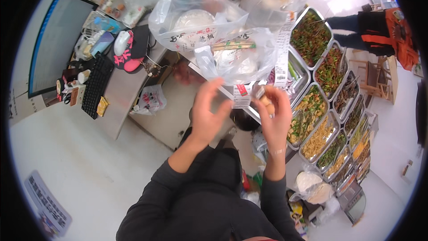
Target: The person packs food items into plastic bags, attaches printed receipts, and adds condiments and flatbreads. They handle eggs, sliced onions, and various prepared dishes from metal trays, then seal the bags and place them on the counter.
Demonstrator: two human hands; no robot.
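My right hand (276, 108) has its fingers curled round a small clear plastic packet (259, 92), close to some brown round items (267, 103) that look like eggs. My left hand (209, 112) is raised with thumb and fingers apart, beside a printed paper slip (241, 97) with a red mark. Just beyond both hands lies an open clear plastic bag (267, 57) holding a round wrapped container (234, 61) and paper-sleeved chopsticks (234, 46). Behind it stands another printed plastic bag (160, 23) with a round lidded container (194, 20). A long printed receipt (282, 57) hangs at the bag's right.
Metal trays of cooked food (317, 132) run along the right. At left are a monitor (55, 43), a black keyboard (97, 85) and a white mouse (121, 43) on a desk (117, 107). A person in an orange and black jacket (394, 36) stands beyond the trays.
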